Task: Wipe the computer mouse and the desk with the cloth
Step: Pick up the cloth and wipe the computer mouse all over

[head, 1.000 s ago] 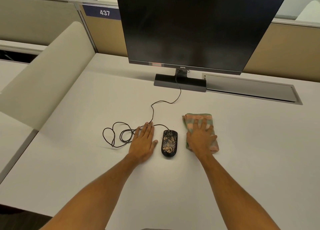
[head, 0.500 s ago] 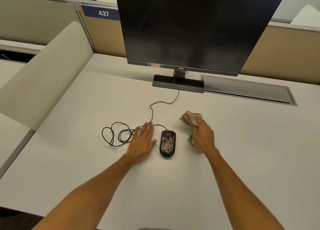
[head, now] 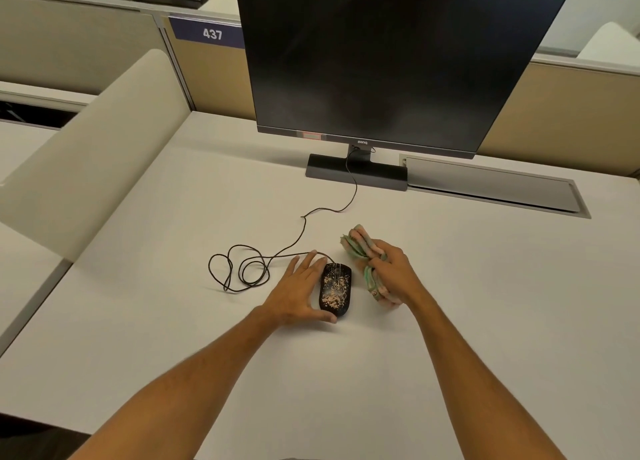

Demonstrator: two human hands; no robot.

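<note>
Head view: one speckled black wired mouse [head: 335,290] cupped by open left hand [head: 298,291]; right hand [head: 391,272] clutches one bunched green-pink cloth [head: 360,248], partly hidden.

Monitor [head: 391,61] top cut off by frame edge; cloth [head: 360,248] middle hidden inside right hand [head: 391,269].

Two bare forearms, uncovered from elbow to wrist. Left hand [head: 300,290] and right hand [head: 393,273] both bare: no sleeves, gloves, watch, rings or bands. Short, unpainted nails.
</note>
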